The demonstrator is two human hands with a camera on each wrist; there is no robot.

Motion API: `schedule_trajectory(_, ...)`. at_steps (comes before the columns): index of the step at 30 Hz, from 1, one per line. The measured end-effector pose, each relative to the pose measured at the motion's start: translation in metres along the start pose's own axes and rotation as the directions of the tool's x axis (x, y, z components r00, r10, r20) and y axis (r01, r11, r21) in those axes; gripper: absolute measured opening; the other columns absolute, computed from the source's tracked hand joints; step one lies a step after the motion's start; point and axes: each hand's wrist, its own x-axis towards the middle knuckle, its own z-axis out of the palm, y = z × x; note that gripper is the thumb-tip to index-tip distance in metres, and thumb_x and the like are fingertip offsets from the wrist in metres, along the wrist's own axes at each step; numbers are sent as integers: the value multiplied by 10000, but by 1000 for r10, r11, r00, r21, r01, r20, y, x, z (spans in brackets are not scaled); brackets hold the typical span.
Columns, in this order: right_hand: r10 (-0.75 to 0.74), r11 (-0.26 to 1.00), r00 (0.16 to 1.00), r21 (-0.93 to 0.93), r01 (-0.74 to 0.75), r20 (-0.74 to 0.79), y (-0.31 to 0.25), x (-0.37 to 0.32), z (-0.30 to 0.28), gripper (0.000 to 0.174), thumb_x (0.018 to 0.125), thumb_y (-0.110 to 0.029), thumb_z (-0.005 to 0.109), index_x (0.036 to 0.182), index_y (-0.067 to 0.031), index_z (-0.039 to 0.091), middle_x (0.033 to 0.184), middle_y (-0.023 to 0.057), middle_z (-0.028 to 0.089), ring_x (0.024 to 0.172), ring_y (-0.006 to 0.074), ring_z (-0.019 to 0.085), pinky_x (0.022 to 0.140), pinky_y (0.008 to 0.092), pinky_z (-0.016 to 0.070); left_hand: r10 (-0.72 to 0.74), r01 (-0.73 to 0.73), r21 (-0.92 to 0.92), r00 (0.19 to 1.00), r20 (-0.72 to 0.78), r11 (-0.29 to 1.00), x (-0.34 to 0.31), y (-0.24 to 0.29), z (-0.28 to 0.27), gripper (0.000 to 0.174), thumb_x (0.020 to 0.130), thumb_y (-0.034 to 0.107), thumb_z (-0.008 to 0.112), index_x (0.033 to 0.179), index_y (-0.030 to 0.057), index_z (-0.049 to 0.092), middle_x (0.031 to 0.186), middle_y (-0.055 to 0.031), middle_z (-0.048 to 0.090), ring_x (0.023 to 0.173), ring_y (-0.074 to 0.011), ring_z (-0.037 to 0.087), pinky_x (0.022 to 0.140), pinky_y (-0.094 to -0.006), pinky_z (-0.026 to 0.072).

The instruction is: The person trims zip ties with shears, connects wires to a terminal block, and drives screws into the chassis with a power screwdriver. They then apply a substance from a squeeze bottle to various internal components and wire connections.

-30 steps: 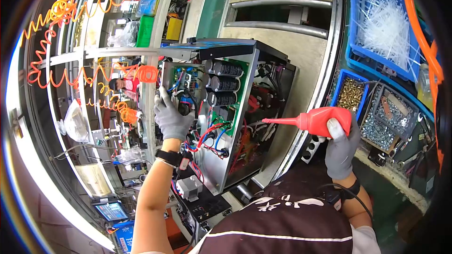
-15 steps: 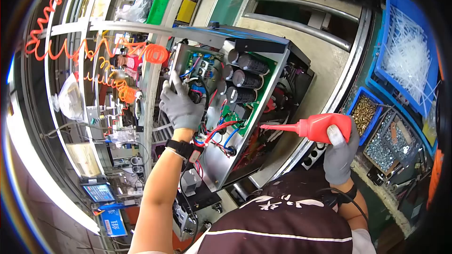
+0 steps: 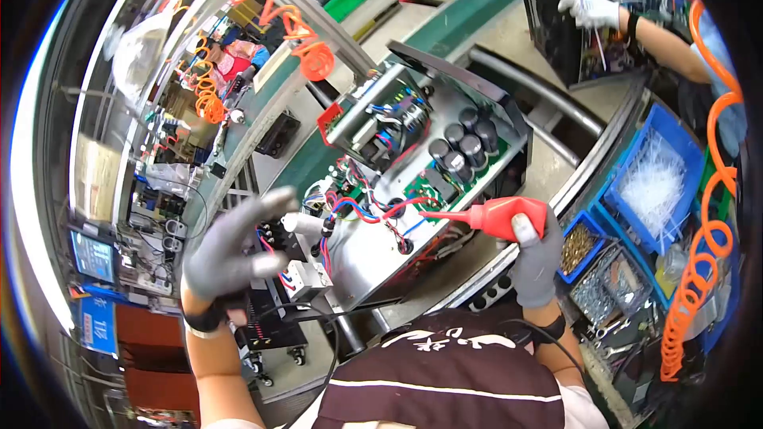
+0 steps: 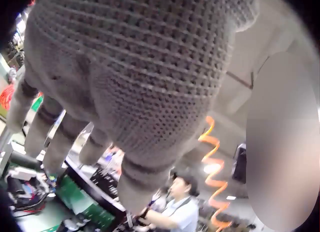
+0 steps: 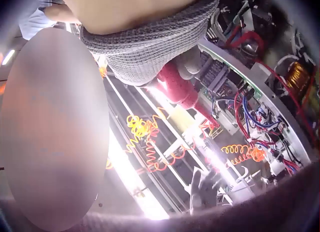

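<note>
My gloved right hand (image 3: 536,266) grips a red squeeze bottle (image 3: 513,218), thumb across its side. The long nozzle points left over the near edge of an open metal chassis (image 3: 369,266). In the right wrist view, the bottle (image 5: 177,89) tilts toward the circuit boards. Black cylindrical capacitors (image 3: 469,147) stand on a green board in the chassis, beside red and blue wires (image 3: 350,205). My gloved left hand (image 3: 230,250), blurred, is raised left of the chassis with fingers spread and nothing held. The left wrist view shows the back of that hand (image 4: 135,67), fingers extended.
White plastic strips (image 3: 652,187) fill a blue bin on the right, near brass screws (image 3: 576,250) and small metal hardware (image 3: 600,290). An orange coiled hose (image 3: 699,286) hangs there. Another person's gloved hand (image 3: 592,12) works at a black unit at the back right.
My left hand has left the chassis interior and swung toward me and to the left. The right hand keeps the red bottle, nozzle still toward the chassis. The head view has turned.
</note>
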Motion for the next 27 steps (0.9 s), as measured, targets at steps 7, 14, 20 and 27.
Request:
schedule_trajectory(7,-122,983,968,-104,148,221,-20,1,51,264,843,-196,656,979,12,565,846,79,614,647,133,579,610,259,480,29,81,494,977,-211,866,-103,-42,34,768,734,462,704,1320,39,446,1062,-166,581,1032,-364,526,900,-431,399)
schedule_trajectory(14,-144,912,915,-308,271,376,-30,10,92,354,869,-292,615,1022,24,572,904,89,621,734,137,572,638,253,464,-189,429,286,777,-600,857,-188,-80,64,731,737,386,715,1301,-3,459,1062,-173,583,1012,-359,535,908,-404,397)
schedule_trajectory(20,-236,877,867,-288,385,440,4,18,106,363,874,-289,593,1044,30,556,906,110,620,711,145,572,612,260,465,-160,280,61,700,-696,958,-171,-103,96,734,710,443,744,1233,-18,511,1229,-200,524,1131,-370,504,971,-425,401)
schedule_trajectory(27,-10,996,979,-84,28,205,5,2,104,405,896,-392,550,1039,-13,550,872,105,625,612,148,557,510,249,431,236,108,383,627,-742,918,-95,-121,130,477,741,337,687,1091,38,562,1152,-165,543,1101,-389,497,947,-537,366)
